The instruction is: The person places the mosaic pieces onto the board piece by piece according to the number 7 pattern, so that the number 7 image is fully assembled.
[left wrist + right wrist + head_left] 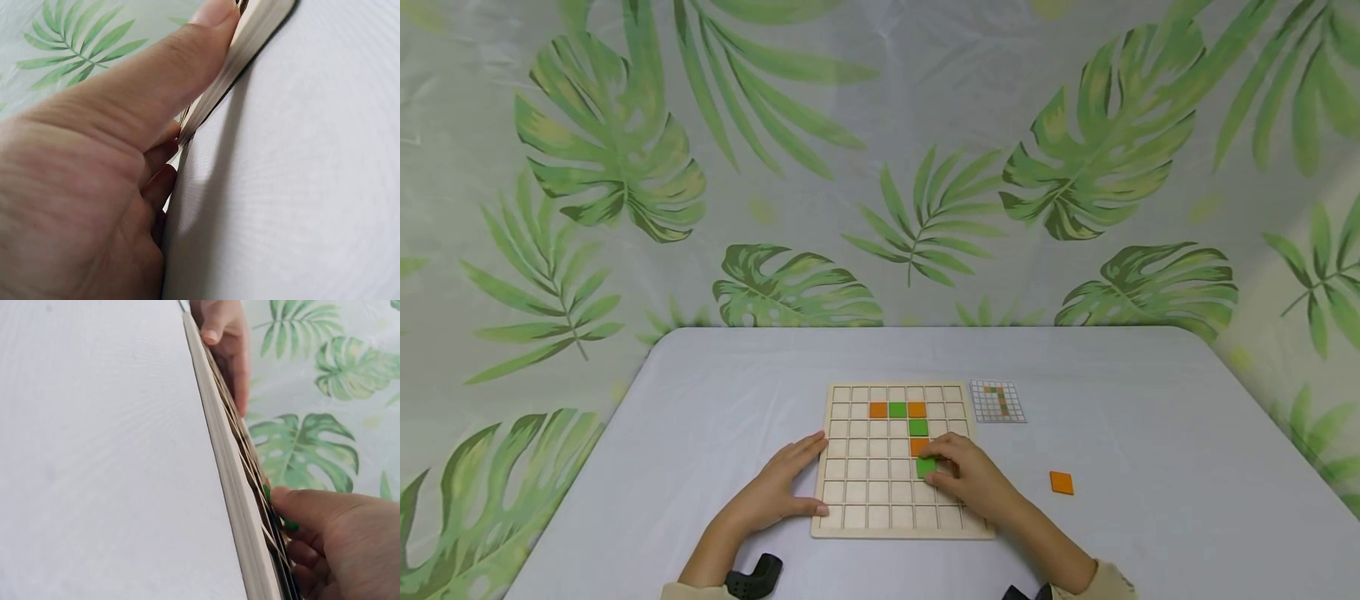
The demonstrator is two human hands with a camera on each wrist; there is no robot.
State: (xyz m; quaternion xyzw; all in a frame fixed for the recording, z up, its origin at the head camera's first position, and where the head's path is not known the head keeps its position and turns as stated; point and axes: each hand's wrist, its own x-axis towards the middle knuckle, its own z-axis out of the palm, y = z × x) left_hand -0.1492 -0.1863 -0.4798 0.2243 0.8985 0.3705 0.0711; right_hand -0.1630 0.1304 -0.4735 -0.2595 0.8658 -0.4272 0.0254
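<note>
A wooden grid board (878, 493) lies on the white table. My right hand (976, 477) pinches a green square tile (925, 468) between thumb and fingers, over a cell right below an orange tile (919, 447). Above that one sit a green tile (918, 427) and a row of an orange tile (878, 410), a green tile (898, 410) and another orange tile (917, 409). At the board's left edge rests my left hand (777, 487), its thumb and fingers spread along the rim. In the left wrist view the thumb (169, 75) touches the board's side.
A small pattern card (997, 402) with a printed coloured grid lies off the board's upper right corner. One loose orange tile (1062, 482) is on the table to the right of my right hand. A leaf-printed cloth (925, 208) hangs behind the table.
</note>
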